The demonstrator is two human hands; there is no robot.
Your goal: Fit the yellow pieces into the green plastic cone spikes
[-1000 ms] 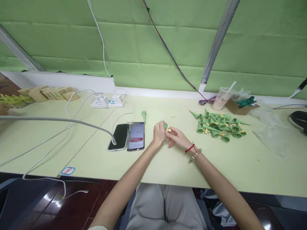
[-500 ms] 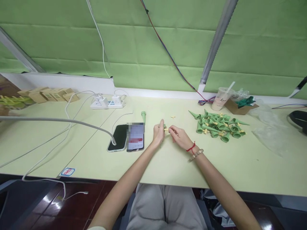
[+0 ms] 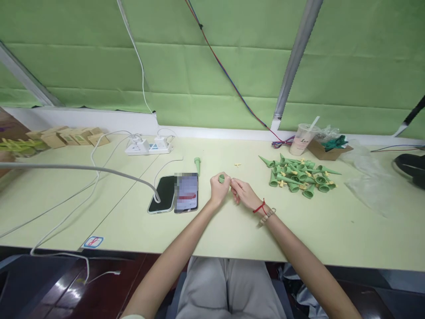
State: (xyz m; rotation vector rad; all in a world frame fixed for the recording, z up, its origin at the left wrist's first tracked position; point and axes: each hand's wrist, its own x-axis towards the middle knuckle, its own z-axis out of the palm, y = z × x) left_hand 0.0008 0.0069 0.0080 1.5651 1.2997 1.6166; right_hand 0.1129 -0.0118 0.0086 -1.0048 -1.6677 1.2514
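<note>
The left hand [image 3: 219, 189] grips a green cone [image 3: 221, 178], open mouth facing up toward the camera. The right hand [image 3: 241, 192], fingertips pinched and touching it, sits just beside; whether it holds anything cannot be told.

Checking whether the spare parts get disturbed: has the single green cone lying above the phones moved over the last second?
No. The single green cone lies at the same spot just beyond the top edge of the lit phone; only the camera shifted slightly.

phones: two [image 3: 177, 193], side by side
power strip [image 3: 148, 145]: behind them
cup [image 3: 303, 138]: possibly a drink, far right
boxes [image 3: 68, 136]: far left
</note>
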